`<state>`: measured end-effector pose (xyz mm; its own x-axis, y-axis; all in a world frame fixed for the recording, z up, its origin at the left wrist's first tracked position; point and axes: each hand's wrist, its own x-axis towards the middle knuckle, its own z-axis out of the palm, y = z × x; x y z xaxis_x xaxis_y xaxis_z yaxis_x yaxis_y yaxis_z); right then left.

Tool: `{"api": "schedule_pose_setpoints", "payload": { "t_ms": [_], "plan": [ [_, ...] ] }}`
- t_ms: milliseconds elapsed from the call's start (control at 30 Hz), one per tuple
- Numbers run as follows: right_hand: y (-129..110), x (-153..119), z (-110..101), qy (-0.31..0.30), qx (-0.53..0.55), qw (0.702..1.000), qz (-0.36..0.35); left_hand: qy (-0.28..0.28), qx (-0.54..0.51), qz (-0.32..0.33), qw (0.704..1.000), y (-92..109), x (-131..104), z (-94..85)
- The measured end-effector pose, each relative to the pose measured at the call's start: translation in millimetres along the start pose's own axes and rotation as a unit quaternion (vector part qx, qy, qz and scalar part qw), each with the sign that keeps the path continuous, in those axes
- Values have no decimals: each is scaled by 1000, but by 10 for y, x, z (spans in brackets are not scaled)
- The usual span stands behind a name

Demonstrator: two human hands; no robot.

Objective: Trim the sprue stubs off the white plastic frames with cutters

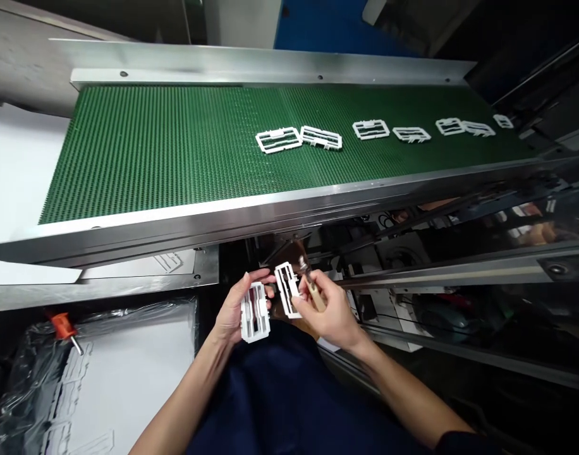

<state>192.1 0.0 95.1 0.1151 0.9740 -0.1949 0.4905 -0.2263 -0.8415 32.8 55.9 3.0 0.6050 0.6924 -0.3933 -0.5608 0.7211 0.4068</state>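
Note:
My left hand (pixel 232 311) is closed on a white plastic frame (pixel 255 313) with long slots, held upright in front of my body. A second white plastic frame (pixel 284 289) stands close to its right, pinched by the thumb and fingers of my right hand (pixel 330 309). That same hand also grips a tool with a tan handle (pixel 315 296) and a short metal end pointing up and away. Whether the left fingertips touch the second frame I cannot tell. Both hands are just below the near edge of the conveyor.
Several white frames lie on the green conveyor belt (pixel 176 145), mostly to the right. Its metal side rail (pixel 213 215) runs between belt and hands. At the lower left, an orange-handled tool (pixel 64 325) rests by a plastic-lined box (pixel 142 360) with frames inside. Metal rails and machinery fill the right.

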Motion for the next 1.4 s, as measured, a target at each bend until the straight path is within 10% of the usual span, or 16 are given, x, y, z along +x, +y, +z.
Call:
{"api": "schedule_pose_setpoints", "payload": {
  "t_ms": [167,333,533,767,1000,1267,1400],
  "plan": [
    [-29,3,310,-69,-183,975,-105,79,103,41,991,-97,-16,95],
    [25,75,559,-158,-198,965,-66,115,78,15,990,-230,-61,19],
    [-180,212,293,-282,-172,941,-67,157,-20,-24,987,-383,-239,-205],
    [-1186,1141,-559,-94,-192,947,-241,110,58,17,992,-397,-411,-197],
    [-1417,2464,-581,-39,-503,840,-202,118,16,56,991,-433,-478,-222],
    [-1483,2605,-587,-50,-498,830,-248,67,10,81,994,-423,-507,-258],
    [-1693,2472,-570,32,-382,874,-298,88,10,69,994,-298,-531,-273]
  ]
}}
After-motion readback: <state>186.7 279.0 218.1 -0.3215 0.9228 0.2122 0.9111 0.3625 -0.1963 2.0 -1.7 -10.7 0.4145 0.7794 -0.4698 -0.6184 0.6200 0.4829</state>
